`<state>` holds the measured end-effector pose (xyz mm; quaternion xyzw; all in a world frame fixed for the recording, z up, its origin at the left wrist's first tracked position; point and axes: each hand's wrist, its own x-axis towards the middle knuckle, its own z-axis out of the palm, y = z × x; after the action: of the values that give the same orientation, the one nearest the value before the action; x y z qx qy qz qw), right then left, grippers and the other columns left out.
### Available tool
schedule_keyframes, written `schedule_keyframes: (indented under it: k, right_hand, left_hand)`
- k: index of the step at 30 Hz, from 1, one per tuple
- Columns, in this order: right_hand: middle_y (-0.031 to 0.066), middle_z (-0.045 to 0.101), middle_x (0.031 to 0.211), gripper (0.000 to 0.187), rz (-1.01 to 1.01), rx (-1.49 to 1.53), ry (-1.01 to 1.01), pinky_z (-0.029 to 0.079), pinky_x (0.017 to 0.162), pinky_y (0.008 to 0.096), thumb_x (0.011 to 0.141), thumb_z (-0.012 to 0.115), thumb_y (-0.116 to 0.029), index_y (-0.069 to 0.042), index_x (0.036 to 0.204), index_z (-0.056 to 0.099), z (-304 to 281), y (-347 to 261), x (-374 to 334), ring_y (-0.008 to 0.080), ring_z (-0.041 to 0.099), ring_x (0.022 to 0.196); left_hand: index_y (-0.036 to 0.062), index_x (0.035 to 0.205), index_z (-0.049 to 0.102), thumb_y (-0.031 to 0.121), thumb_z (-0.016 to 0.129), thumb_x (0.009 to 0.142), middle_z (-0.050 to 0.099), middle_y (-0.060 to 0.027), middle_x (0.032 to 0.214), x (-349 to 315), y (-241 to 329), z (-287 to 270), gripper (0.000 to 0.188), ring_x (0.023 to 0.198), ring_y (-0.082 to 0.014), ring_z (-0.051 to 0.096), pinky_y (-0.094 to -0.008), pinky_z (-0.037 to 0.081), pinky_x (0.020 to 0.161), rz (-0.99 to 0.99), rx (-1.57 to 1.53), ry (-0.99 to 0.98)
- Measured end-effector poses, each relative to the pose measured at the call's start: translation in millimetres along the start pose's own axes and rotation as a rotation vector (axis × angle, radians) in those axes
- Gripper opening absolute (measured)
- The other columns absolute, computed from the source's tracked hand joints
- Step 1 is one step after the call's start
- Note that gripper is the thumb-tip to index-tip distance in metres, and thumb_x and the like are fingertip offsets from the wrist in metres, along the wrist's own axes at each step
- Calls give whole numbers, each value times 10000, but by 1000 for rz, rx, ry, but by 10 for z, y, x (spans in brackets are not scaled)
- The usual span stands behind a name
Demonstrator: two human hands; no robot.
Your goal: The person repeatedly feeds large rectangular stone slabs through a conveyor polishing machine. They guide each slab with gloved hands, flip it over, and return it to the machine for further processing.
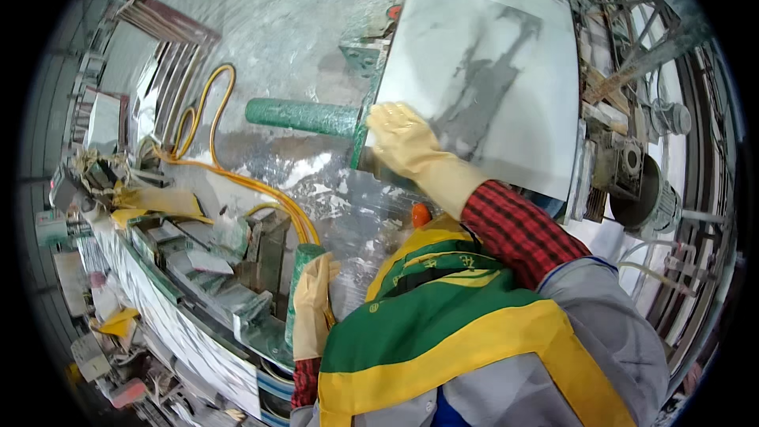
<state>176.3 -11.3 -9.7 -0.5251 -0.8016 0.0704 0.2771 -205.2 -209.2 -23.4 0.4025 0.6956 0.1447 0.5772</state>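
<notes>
A cream rubber glove covers my right hand [405,142], reaching forward to the near left edge of a large white slab [458,39] with grey veining. Its fingers bend over that edge, beside a green metal bar [365,130]; their undersides are hidden. My left hand [314,292], in a matching glove, rests against an upright-looking green roller [305,253] at lower centre. Its fingers extend forward and the thumb stands apart. Another green roller [300,116] lies across the middle, its right end meeting the bar near my right hand.
Yellow hoses [261,186] loop over the wet grey floor [292,39] to the left. A cluttered metal bench [198,261] stands at lower left. Machinery with a motor [648,190] lines the right side. An orange knob-like object [421,214] sits close to my apron [443,324].
</notes>
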Motion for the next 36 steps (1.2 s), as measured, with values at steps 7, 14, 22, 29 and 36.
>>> schedule_keyframes:
  k: [7,14,22,29,36]
  right_hand:
    - [72,668,1413,416,76,-41,-45,423,1218,380,941,681,-303,-103,1306,704,199,-43,106,229,590,1377]
    - [69,656,1426,435,120,-162,60,418,1228,411,944,683,-321,-110,1323,657,-81,90,-242,246,577,1391]
    - [138,678,1501,536,218,-42,123,441,1262,486,924,776,-277,-87,1417,691,-634,336,-846,357,605,1406]
    - [96,572,1690,620,378,-96,6,344,1360,452,1027,695,-392,-153,1594,620,-875,697,-1482,329,489,1582]
    - [130,585,1676,629,471,-270,-62,351,1356,458,993,769,-343,-108,1565,649,-1404,890,-2061,341,502,1576]
  left_hand:
    - [-81,1543,602,400,582,1196,786,-125,1250,26,107,19,593,1113,-187,734,-324,571,1009,-73,-111,23]
    - [-72,1522,622,426,580,1191,797,-148,1245,396,314,71,599,1108,-202,752,-340,589,1008,24,18,-93]
    - [4,1521,657,496,527,1181,808,-154,1284,691,661,218,612,1151,-217,765,-338,592,980,132,303,-200]
    - [-12,1530,644,480,521,1184,783,-158,1333,783,610,328,614,1177,-220,747,-345,602,908,106,231,-238]
    - [3,1520,654,529,524,1167,801,-153,1317,760,547,215,647,1189,-224,749,-339,587,887,135,293,-252]
